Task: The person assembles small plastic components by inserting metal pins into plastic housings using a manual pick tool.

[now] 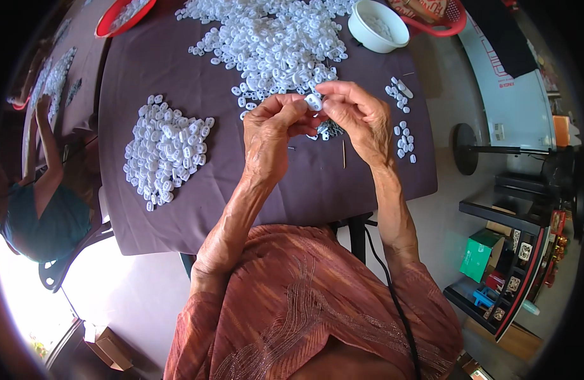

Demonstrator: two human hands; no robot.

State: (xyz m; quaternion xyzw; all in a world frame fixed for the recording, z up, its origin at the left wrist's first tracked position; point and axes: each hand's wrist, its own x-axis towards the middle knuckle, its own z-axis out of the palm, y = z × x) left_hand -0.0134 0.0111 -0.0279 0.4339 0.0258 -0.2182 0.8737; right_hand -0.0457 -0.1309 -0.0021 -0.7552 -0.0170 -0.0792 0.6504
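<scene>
A small white oval plastic piece with dark openings in its face is pinched between my two hands, over the dark tablecloth. My left hand grips its left side with thumb and forefinger. The thumb and fingers of my right hand close on its right side. Just beyond my hands spreads a large heap of similar white pieces. Partly hidden under my fingers lies a small pile of dark metal bits, too small to name. A thin wooden stick lies near my right wrist.
A second heap of white pieces lies at the left. Several loose ones sit at the right edge. A white tub and red baskets stand at the back. Another person sits at a neighbouring table on the left.
</scene>
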